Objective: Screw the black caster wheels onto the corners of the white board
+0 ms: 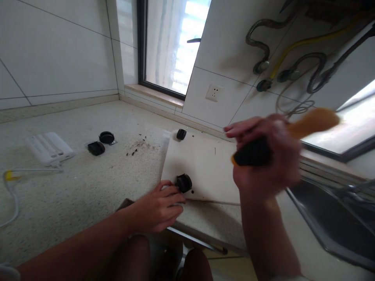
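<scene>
A white board [205,168] lies flat on the counter, with dark holes near its edges. Two black caster wheels are on it: a far caster [181,134] at the back left corner and a near caster [184,183] by the front edge. The fingers of my left hand [161,207] are curled at the board's front left corner, holding the near caster at its side. My right hand [266,156] is raised above the board's right side, blurred by motion. It is closed around a tool with a black and orange handle [315,121]; the tool's working end cannot be made out.
Two more black casters [106,137] rest on the counter [117,183] at left, near dark crumbs [136,151]. Farther left are a white power bank [49,148] and its cable [16,203]. A sink [331,218] is at right. Hoses [293,43] hang on the tiled wall.
</scene>
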Motion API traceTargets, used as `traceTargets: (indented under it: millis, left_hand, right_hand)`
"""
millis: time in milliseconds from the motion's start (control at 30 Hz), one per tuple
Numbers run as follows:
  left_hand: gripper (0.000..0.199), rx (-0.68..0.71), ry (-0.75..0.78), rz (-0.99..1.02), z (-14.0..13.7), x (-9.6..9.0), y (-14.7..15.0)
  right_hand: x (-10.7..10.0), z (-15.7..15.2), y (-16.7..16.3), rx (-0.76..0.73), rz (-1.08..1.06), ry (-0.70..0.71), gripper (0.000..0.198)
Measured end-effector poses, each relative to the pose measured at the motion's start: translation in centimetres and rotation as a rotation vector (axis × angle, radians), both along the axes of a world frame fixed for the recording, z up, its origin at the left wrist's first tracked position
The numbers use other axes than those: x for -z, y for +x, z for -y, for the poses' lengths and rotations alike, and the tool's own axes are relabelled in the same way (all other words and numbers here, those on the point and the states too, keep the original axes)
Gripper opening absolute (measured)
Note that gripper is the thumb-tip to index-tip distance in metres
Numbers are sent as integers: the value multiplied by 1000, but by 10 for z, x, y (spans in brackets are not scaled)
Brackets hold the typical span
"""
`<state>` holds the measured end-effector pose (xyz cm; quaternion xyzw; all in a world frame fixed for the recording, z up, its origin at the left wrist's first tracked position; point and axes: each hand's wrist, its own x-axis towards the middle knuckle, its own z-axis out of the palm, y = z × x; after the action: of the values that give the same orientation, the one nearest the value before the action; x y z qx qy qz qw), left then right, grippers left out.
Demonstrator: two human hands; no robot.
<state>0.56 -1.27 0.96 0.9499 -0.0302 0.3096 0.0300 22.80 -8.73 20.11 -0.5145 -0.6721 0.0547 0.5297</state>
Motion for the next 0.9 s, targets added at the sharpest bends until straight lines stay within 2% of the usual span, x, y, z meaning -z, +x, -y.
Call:
traceTargets:
  millis: [67, 100, 167, 233, 300, 367, 567, 900]
  left_hand:
    - [10, 5, -6, -2, 0, 0, 0]
    - [9, 7, -10, -1, 0, 0, 0]
    - [8, 9, -14, 4, 0, 0, 0]
    - [8, 7, -17, 6, 0, 0, 0]
    - [8, 3, -19, 3, 0, 0, 0]
    - [8, 4, -20, 1, 1, -1, 0]
    - [7, 2, -22, -2, 2, -3, 0]
    - [9, -7, 14, -25, 1, -1, -1]
  right_hand:
    - [1, -11, -2, -35, -77, -27, 44]
    - [1, -17, -2, -47, -39, -115, 42]
    - [2, -28, -3, -50, 194, -369, 39]
    - [7, -36, -4, -64, 446, -549, 32]
    - [13, -43, -5, -105, 604, -651, 27]
    - [20, -47, -8, -136, 663, -713, 29]
    - [26, -52, -9, -208, 623, -768, 37]
    - [34, -55, -13, -150, 694, -734, 30]
